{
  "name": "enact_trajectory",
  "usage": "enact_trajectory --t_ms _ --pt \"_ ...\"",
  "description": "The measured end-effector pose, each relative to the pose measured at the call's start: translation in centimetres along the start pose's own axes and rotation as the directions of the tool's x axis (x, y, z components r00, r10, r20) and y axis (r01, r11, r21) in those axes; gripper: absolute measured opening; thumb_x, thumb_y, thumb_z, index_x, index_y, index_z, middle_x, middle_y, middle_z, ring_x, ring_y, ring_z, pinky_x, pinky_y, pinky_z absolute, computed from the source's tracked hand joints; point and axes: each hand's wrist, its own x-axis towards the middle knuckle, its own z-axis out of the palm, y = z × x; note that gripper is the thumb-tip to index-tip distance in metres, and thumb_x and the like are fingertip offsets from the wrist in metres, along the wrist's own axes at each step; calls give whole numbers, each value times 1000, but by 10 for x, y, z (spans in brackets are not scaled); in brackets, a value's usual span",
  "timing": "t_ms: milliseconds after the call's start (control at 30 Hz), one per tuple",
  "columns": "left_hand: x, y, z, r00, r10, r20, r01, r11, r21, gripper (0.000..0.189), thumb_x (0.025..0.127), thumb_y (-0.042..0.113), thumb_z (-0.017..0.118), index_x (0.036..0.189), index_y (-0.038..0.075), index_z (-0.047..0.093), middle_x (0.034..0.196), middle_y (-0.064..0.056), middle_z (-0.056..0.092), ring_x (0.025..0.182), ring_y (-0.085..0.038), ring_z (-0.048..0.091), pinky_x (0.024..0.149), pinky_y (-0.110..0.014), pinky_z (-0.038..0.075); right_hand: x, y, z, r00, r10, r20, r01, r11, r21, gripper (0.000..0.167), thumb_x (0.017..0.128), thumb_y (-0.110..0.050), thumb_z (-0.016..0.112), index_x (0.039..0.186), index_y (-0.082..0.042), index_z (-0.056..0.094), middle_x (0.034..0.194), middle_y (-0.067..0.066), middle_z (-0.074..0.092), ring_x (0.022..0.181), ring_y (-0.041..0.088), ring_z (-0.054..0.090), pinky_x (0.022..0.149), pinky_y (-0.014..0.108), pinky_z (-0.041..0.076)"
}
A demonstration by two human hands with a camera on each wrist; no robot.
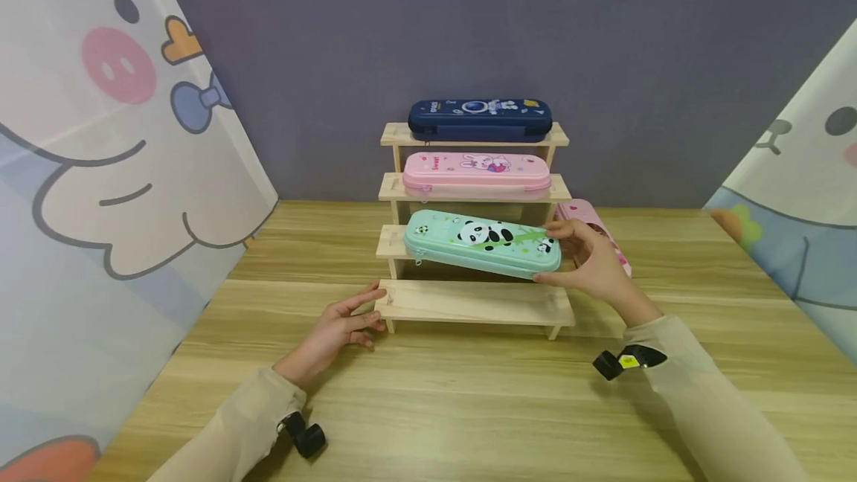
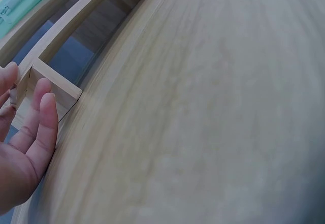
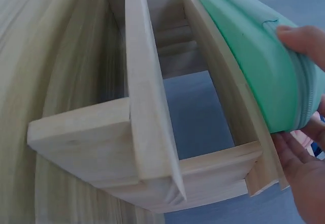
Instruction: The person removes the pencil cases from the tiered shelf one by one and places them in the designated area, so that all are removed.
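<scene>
mint panda case (image 1: 480, 245) between the right fingers (image 1: 567, 228)

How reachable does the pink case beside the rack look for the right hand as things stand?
Probably not yet: the right hand grips the green panda case, though that pink case sits close behind it.

From where I'm standing I can read "SPACE" in pale capitals at the left end of the lid of the navy-blue, rounded oblong zip case (image 1: 479, 125), and, below it, "Sweet" in red lettering on the pastel-pink, rounded oblong zip case (image 1: 477, 177).
</scene>
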Motion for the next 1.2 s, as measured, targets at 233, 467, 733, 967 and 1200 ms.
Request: enact_trajectory --t_ms 233,467,733,967,1200 --pt "-1 0 -2 1000 11 12 -11 1000 -5 55 98 4 61 148 -5 40 166 -7 13 89 -13 66 63 -27 57 -7 -3 -5 989 -133 -69 142 981 131 57 48 37 74 99 19 55 122 10 63 112 15 59 96 20 49" --pt "-2 -1 -3 1000 16 15 -16 1000 3 57 97 5 63 148 -4 40 165 -9 13 90 -13 66 64 -27 58 -15 -6 -22 978 -195 -74 207 958 201 59 45 40 68 98 17 59 116 8 65 101 16 62 82 18 54" --pt "1 -2 -2 1000 22 23 -21 1000 -10 57 97 4 63 149 -3 40 166 -8 13 90 -14 67 64 -29 59 -23 -11 -56 958 -280 -64 287 925 250 54 50 32 80 95 24 52 119 14 65 108 21 63 86 21 53" --pt "1 0 -1 999 25 25 -24 1000 -10 57 97 2 62 149 -2 40 165 -9 14 90 -14 67 63 -29 59 -33 -15 -93 929 -369 -30 357 872 336 58 58 18 88 101 28 51 121 23 62 115 29 60 90 26 52" --pt "1 1 -2 999 24 32 -24 1000 -3 58 97 4 63 149 -3 39 165 -10 13 89 -13 67 63 -30 59 -49 -18 -119 924 -377 -62 370 844 387 59 57 24 85 102 31 48 124 27 59 118 32 54 89 27 51"
